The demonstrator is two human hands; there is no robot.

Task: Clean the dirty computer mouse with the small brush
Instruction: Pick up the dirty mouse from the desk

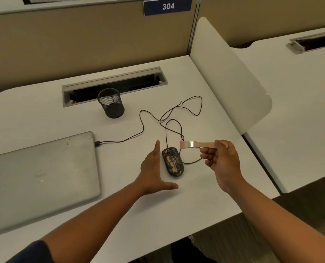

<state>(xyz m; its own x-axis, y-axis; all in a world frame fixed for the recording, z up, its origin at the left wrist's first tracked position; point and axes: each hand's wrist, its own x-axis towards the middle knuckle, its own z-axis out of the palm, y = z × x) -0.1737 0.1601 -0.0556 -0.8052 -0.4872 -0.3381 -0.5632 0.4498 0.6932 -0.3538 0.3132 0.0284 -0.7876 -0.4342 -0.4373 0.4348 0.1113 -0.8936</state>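
Note:
A black computer mouse speckled with tan dirt lies on the white desk, its thin black cord looping back and running to the laptop. My left hand is open just left of the mouse, fingers straight and thumb spread toward its near end, apart from it. My right hand is shut on the wooden handle of a small brush. The brush lies level above the desk, its pale pink bristles pointing left, just above and right of the mouse's far end.
A closed grey laptop lies at the left with the cord plugged into its side. A black mesh pen cup stands in front of a cable slot. A white divider panel borders the desk on the right.

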